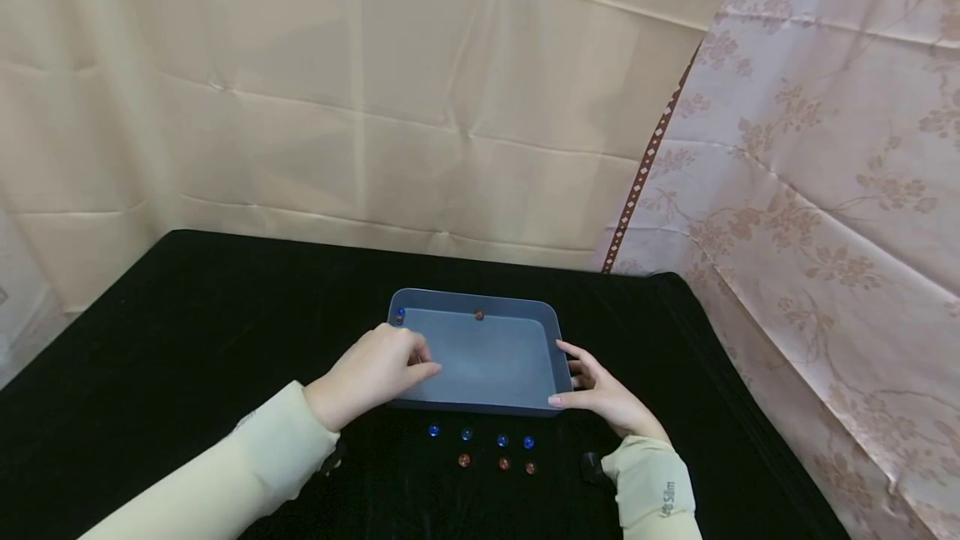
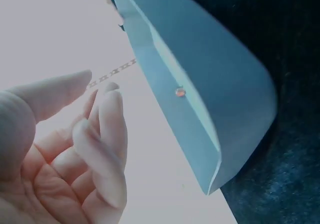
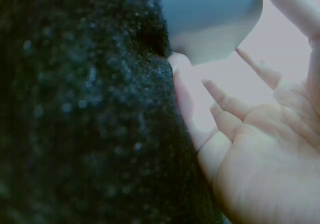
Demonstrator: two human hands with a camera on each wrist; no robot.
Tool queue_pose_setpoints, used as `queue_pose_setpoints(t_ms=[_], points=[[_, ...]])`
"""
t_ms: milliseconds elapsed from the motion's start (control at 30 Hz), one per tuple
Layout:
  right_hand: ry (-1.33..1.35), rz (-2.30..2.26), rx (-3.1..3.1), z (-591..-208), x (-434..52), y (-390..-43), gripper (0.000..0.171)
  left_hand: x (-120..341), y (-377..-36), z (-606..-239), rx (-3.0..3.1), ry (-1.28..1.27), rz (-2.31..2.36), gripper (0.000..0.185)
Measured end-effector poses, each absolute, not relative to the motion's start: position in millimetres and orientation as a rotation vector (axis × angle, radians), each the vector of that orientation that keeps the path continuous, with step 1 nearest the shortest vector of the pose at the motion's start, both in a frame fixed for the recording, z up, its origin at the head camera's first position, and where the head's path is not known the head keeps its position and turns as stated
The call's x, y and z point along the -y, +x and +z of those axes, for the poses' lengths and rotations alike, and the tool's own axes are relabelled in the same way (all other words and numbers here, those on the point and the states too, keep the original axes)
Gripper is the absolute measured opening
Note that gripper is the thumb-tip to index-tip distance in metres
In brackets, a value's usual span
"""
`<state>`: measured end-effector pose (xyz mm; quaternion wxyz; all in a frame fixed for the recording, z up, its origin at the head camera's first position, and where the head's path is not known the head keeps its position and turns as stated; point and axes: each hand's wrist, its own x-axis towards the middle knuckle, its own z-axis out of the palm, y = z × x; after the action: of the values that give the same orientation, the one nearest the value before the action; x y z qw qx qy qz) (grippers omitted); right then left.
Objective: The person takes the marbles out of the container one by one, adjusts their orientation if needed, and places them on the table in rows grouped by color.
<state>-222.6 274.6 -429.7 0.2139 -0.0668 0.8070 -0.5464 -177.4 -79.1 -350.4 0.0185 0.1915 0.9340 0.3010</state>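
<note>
Two hands flank a grey tray (image 1: 480, 361) near the table's (image 1: 187, 315) middle.
Left hand (image 1: 375, 373), fingers loosely curled, hovers at its left rim; right hand (image 1: 600, 394), spread, touches its right wall. Long axis runs left-right.

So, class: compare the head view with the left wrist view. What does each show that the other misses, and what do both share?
Only the head view shows the right hand at the tray's right side, a blue marble in the tray's far left corner, and rows of blue marbles and red marbles on the black cloth before it. Only the left wrist view shows the left hand's open palm with loosely curved fingers, holding nothing. Both show the left hand, the grey-blue tray and one red marble in it.
</note>
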Motion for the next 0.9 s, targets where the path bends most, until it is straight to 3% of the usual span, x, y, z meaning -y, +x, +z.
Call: queue_pose_setpoints(t_ms=[900], points=[[-0.207, -1.537, -2.228, -431, -277, -223, 0.084, 47, -235, -337, -2.678, 0.292, 1.319, 0.02]])
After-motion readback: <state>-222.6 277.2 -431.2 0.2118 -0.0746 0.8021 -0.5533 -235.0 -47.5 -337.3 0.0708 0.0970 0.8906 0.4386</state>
